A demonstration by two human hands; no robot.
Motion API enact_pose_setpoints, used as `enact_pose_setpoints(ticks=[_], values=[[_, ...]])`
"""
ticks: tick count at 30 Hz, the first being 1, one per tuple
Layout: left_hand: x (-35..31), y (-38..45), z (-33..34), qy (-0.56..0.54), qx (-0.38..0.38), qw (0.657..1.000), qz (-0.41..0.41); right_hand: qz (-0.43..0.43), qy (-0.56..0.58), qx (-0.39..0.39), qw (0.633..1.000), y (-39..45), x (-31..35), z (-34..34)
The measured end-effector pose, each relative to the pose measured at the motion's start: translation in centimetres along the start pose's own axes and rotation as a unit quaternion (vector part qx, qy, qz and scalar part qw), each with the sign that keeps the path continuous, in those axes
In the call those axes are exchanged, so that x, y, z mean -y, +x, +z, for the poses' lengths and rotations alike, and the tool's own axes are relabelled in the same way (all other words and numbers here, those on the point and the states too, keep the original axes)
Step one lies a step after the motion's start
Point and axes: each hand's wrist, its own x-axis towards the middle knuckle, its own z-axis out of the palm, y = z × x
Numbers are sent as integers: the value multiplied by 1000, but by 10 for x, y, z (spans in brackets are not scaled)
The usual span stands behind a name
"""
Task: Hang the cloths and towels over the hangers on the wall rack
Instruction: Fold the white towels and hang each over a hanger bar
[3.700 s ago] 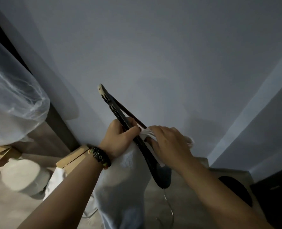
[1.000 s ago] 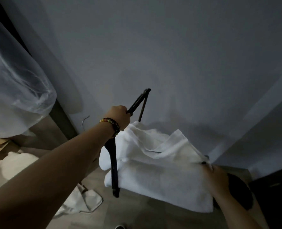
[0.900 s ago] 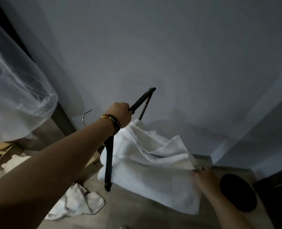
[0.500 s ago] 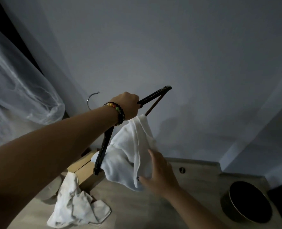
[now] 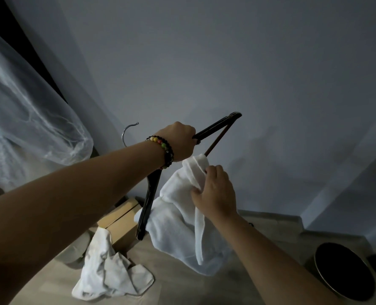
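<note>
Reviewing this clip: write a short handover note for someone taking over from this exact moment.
Left hand grips the dark hanger near its top, holding it up in front of the wall.
Right hand pinches the white cloth draped over the hanger's lower bar.
Done: this cloth is on the hanger.
Left: even it out, then hang the hanger on the rack, which is not in view. A crumpled white cloth lies on the wooden surface below, not yet hung.

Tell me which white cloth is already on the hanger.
The cloth draped over the hanger bar, gripped by the right hand. The crumpled cloth lies on the floor.
</note>
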Motion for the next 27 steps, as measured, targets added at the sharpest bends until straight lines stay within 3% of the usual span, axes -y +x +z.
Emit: enact_pose_setpoints(ticks=[2,5,8,11,13,16,19,21,25,27], values=[[1,-2,4,-5,6,1000,0,-15,3,38,999,4,-1,-6],[5,-7,7,1,10,1000,8,48,136,148,978,29,-6,-31],[11,-10,5,4,30,999,38,190,334,244,890,58,-13,-61],[14,-13,1,-3,52,996,74,322,456,216,801,59,-33,-72],[14,-14,-1,-8,57,994,94,360,472,188,782,51,-46,-76],[9,-16,-1,-5,52,993,110,354,477,177,785,41,-48,-77],[2,-16,0,3,42,992,117,350,544,212,732,36,-33,-74],[0,-15,0,9,39,991,127,360,525,241,732,37,-31,-70],[4,-16,4,4,42,989,142,312,379,270,828,42,-35,-74],[6,-16,8,-3,51,988,146,271,339,278,857,45,-36,-82]])
